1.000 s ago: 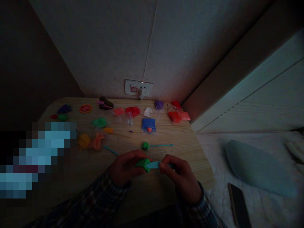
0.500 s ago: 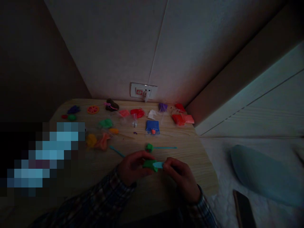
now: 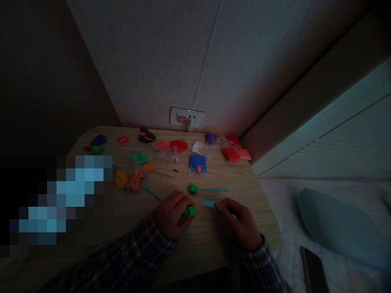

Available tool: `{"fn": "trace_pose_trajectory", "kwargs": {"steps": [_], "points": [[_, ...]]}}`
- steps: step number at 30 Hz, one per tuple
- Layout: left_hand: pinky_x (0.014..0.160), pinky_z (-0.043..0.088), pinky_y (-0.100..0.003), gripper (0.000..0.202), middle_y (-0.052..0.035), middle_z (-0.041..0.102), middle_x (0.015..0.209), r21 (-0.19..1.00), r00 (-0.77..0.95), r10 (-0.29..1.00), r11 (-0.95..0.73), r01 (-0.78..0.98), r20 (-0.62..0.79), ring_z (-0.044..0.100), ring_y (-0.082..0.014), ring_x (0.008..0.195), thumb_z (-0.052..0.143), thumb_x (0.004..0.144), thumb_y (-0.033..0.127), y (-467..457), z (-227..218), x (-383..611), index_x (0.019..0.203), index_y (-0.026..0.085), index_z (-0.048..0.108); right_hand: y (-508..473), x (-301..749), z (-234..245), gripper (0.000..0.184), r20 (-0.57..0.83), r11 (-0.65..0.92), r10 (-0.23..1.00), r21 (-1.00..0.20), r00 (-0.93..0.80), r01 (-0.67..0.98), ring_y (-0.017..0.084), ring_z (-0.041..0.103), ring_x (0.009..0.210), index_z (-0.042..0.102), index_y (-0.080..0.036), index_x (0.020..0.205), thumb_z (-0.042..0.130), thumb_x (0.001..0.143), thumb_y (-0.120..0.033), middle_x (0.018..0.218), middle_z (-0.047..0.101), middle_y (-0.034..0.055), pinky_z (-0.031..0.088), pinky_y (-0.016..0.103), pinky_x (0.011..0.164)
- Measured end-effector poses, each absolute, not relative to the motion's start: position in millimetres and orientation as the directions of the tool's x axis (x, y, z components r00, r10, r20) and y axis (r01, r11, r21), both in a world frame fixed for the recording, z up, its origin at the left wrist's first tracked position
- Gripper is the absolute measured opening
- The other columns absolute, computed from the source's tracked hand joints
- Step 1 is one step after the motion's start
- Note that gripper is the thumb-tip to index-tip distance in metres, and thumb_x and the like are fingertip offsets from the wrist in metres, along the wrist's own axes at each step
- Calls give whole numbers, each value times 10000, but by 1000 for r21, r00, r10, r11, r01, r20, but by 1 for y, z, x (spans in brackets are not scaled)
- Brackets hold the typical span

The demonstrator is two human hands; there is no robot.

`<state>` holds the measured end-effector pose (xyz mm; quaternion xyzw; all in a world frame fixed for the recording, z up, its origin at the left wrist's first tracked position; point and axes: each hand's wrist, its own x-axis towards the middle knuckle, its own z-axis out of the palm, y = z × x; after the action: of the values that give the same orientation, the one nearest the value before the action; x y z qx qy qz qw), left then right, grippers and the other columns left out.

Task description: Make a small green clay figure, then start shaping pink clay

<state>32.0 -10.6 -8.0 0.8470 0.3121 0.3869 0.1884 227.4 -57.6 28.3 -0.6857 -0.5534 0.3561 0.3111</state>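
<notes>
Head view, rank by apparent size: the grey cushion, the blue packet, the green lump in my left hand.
1. grey cushion
2. blue packet
3. green lump, partly hidden by the left hand, so its rank against the packet is unsure.

A home bedroom: wooden bedside table [image 3: 244,228], pillow [image 3: 339,228], wall socket [image 3: 187,117].

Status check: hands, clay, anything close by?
Left hand pinching green clay lump. Right hand gripping light-blue plastic modelling tool, blade clear of the lump. Just beyond: second green clay ball on thin blue stick.
</notes>
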Motion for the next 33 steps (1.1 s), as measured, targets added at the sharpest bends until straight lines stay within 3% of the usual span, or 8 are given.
{"fn": "trace_pose_trajectory", "kwargs": {"steps": [8,15,24,33], "points": [[706,471,-334,183,-68,554,844,592,549,717,-683,428,431,502,-204,801,516,678,128,-13,-19,34,855,156,552,-55,231,19,334,-127,-168,986,-804,111,570,148,491,587,570,-157,645,504,786,-452,580,539,8,364,256,561],[698,465,-335,143,-66,573,830,609,556,715,-679,409,424,509,-209,796,553,714,160,-12,-20,34,856,148,562,-53,219,25,326,-182,-169,983,-847,24,503,127,462,547,559,-159,600,509,772,-431,536,514,-6,340,235,511],[648,449,-312,135,-64,582,763,610,553,722,-672,420,415,511,-199,738,501,806,268,-11,-15,35,795,150,563,-47,203,28,294,-175,-122,984,-779,-25,616,125,467,531,586,-164,608,521,750,-413,534,533,-3,329,235,514],[669,457,-335,246,-71,582,789,607,520,710,-692,391,474,517,-206,751,528,789,391,-13,-21,34,820,153,582,-48,203,28,305,-176,-119,984,-764,-28,634,130,479,535,579,-167,597,504,766,-410,535,544,2,344,240,530]]}}
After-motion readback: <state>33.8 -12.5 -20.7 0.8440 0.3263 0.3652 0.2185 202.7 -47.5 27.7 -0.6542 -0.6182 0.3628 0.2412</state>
